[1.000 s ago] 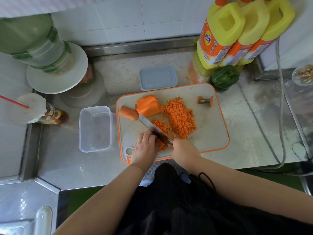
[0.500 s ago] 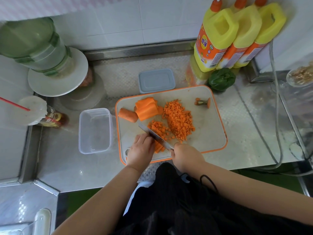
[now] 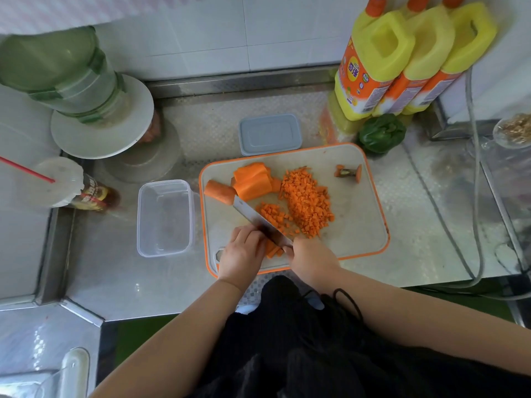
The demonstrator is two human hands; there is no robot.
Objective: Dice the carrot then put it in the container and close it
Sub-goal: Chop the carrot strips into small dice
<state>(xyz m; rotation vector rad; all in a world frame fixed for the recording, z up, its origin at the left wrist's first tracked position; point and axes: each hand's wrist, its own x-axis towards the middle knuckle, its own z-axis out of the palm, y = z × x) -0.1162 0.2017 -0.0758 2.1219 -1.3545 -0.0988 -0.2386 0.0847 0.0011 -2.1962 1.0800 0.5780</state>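
Orange diced carrot [image 3: 309, 206] on a white, orange-rimmed cutting board [image 3: 359, 225]; grey lid [image 3: 270, 135]; yellow bottles [image 3: 379, 58].

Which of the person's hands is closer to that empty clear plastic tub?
Left. The left hand rests on the cutting board's near left corner, just right of the clear plastic tub; the right hand, gripping the knife, is farther right.

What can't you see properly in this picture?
- Head view: the knife handle, hidden inside the right hand.
- Head view: the carrot strips being cut, mostly covered by the left hand.
- Head view: the detergent bottles, label print too small to read.
- Head view: the bowl at right, cut off by the edge.
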